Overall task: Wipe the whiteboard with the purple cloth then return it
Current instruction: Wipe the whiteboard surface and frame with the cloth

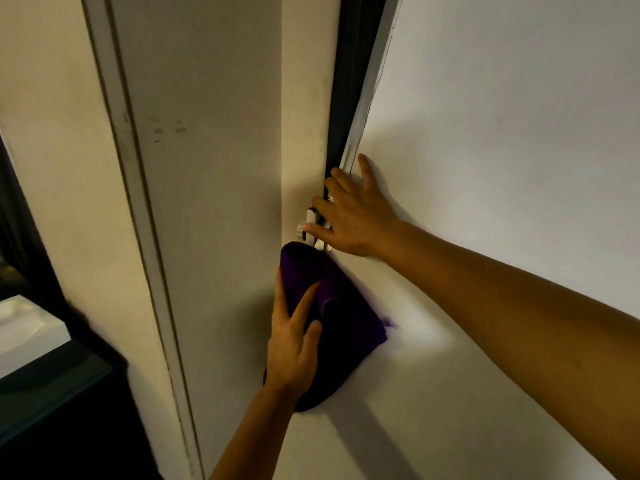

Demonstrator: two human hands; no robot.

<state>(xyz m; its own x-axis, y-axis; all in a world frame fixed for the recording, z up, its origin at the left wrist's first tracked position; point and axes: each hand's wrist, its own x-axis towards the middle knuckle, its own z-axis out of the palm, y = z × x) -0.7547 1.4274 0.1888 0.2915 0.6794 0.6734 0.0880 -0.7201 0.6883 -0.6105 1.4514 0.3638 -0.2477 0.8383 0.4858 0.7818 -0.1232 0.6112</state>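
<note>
The whiteboard (502, 133) fills the right half of the head view, seen at a steep angle, with its metal frame edge (363, 109) running up the middle. My left hand (294, 344) presses the bunched purple cloth (346, 323) flat against the board's left edge, fingers spread over the cloth. Just above it, my right hand (349, 216) lies open on the board, fingers curled around the frame edge beside a small white clip (304, 225). My right forearm crosses the board from the lower right.
A beige wall pillar (214, 168) with a pale vertical trim strip (138, 202) stands left of the board. A dark gap separates pillar and board frame. At the lower left is a dark ledge (52, 386) with a white object (27, 327) on it.
</note>
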